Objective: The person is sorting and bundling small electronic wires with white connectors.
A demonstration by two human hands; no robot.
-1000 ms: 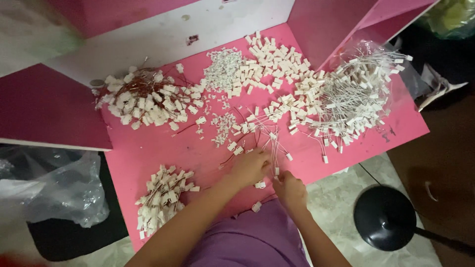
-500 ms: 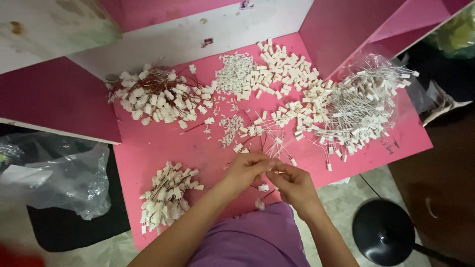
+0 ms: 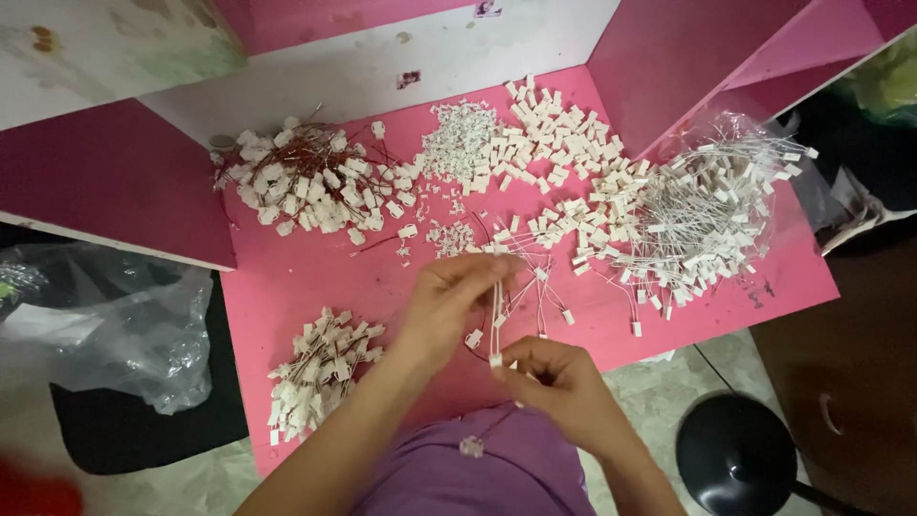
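My left hand (image 3: pixel 447 304) and my right hand (image 3: pixel 554 380) meet over the near edge of the pink table (image 3: pixel 287 287). Between their fingertips they pinch a thin white wire with a small white connector (image 3: pixel 496 325). The left hand grips the wire's upper part, the right hand its lower end by the connector. Another small white piece (image 3: pixel 471 446) lies on my purple clothing below. A loose scatter of wired connectors (image 3: pixel 521 253) lies just beyond the hands.
A bundle of wired connectors (image 3: pixel 315 377) lies at the near left, a red-wired heap (image 3: pixel 306 182) at the far left, loose white connectors (image 3: pixel 535 143) at the back, a white-wired heap (image 3: pixel 702 215) at the right. A plastic bag (image 3: pixel 115 325) lies left; a black stool (image 3: pixel 740 459) stands right.
Both hands have come together and lifted off the table with a wired connector between them. The camera has shifted slightly.
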